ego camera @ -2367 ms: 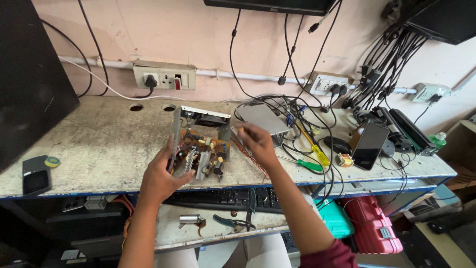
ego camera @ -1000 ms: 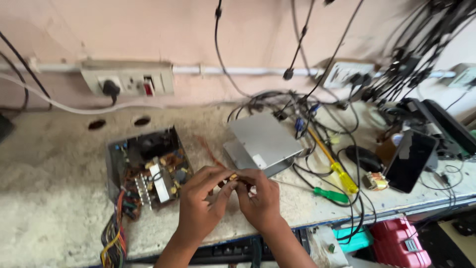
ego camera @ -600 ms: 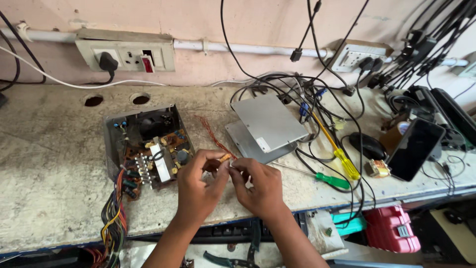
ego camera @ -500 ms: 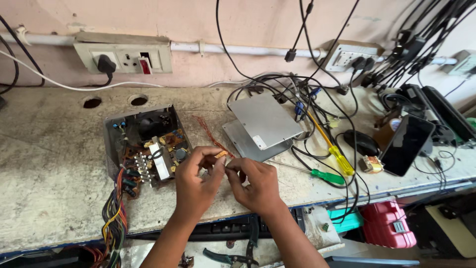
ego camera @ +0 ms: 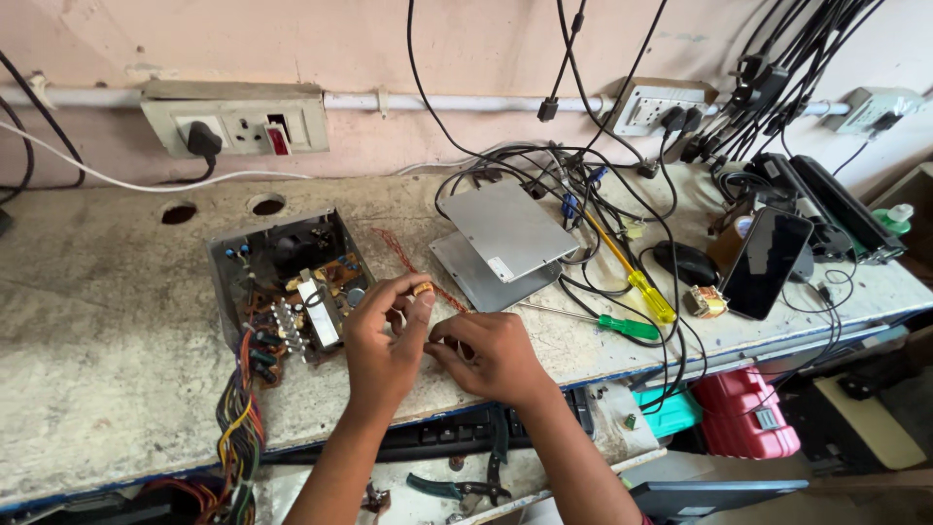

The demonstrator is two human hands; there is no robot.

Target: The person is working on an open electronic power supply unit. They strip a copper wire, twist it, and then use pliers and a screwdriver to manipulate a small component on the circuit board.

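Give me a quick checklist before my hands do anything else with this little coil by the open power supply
1. Small coil pinched in left hand fingertips: ok.
2. Right hand close beside it, fingers curled; what it grips: cannot tell.
3. Open power supply sits flat on the workbench, its wire bundle hanging over the front edge: ok.
4. Black plug is in the wall socket; whether it feeds the supply: cannot tell.
5. Green screwdriver and yellow screwdriver lie right of the hands, among cables: ok.
6. Phone propped near the bench edge: not ok.
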